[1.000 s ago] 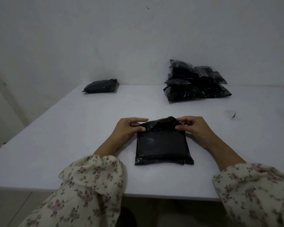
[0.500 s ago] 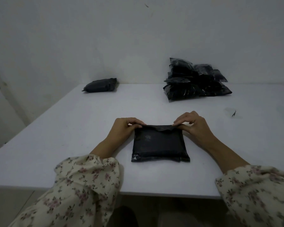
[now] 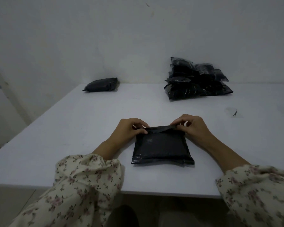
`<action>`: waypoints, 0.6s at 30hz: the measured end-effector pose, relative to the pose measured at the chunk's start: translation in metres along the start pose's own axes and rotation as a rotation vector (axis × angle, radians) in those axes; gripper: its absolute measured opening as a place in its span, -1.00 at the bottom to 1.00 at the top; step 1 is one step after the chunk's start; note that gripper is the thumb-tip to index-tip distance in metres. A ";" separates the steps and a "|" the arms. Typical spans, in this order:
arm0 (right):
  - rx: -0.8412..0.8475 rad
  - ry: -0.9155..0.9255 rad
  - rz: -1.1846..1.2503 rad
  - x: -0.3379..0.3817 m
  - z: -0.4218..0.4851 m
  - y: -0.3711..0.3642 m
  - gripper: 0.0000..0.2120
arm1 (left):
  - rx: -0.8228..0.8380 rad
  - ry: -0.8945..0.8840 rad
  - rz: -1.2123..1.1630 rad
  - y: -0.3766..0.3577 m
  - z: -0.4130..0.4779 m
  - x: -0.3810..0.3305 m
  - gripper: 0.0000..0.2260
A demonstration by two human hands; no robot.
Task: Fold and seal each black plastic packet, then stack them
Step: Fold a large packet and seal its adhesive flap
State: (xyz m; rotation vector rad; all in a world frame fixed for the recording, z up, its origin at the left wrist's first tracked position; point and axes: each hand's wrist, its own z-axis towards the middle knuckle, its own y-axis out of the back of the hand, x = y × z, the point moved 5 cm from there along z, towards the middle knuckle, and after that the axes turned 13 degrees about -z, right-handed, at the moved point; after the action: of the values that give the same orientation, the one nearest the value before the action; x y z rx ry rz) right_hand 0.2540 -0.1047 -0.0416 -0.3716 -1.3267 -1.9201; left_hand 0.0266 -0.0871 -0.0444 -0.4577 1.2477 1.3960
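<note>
While the packet [image 3: 161,146] is lying flat on the table [image 3: 72,136], close to the near edge and about midway along it, both hands are working at its far end. The left hand [image 3: 129,130] is pinching the left end of the flap [image 3: 161,128] between thumb and curled fingers, and the right hand [image 3: 192,126] is doing the same at the right end. The flap is arching a little between them and is not sitting flush on the body yet.

The film is looking thin, glossy and limp, so it is probably going to slide under dry fingers and crease wherever it is pulled unevenly. The filling is looking soft and padded, and light enough to shift if one side is tugged harder than the other. Those two flap corners are looking like the right hold for the fold. For the lift, I am judging that the side edges of the padded body are offering the firmer grip.

A pile [image 3: 197,79] of packets is sitting loosely toward the far edge, right of the middle, and a lone packet [image 3: 102,84] is resting near the far left corner. Stacking slick film like this is likely to slip.
</note>
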 end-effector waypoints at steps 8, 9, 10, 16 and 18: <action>0.015 -0.017 0.001 0.002 -0.005 0.001 -0.72 | -0.057 -0.143 0.189 0.007 -0.003 -0.001 -0.89; 0.022 -0.041 -0.018 -0.001 -0.005 0.000 -0.71 | -0.049 -0.131 0.181 0.006 -0.002 -0.001 -0.88; 0.032 -0.073 -0.028 -0.004 -0.003 -0.001 -0.71 | -0.043 -0.105 0.162 0.005 -0.001 -0.001 -0.87; 0.059 -0.287 0.285 -0.012 -0.002 -0.003 -0.84 | -0.105 0.116 -0.125 0.011 -0.003 0.008 -0.74; 0.058 -0.275 0.288 -0.013 -0.004 0.000 -0.77 | -0.119 0.131 -0.238 0.013 -0.004 0.006 -0.76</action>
State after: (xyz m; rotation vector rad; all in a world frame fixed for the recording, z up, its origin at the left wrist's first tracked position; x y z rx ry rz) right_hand 0.2634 -0.1025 -0.0511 -0.7768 -1.4124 -1.6281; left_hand 0.0120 -0.0847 -0.0458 -0.7650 1.1753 1.2570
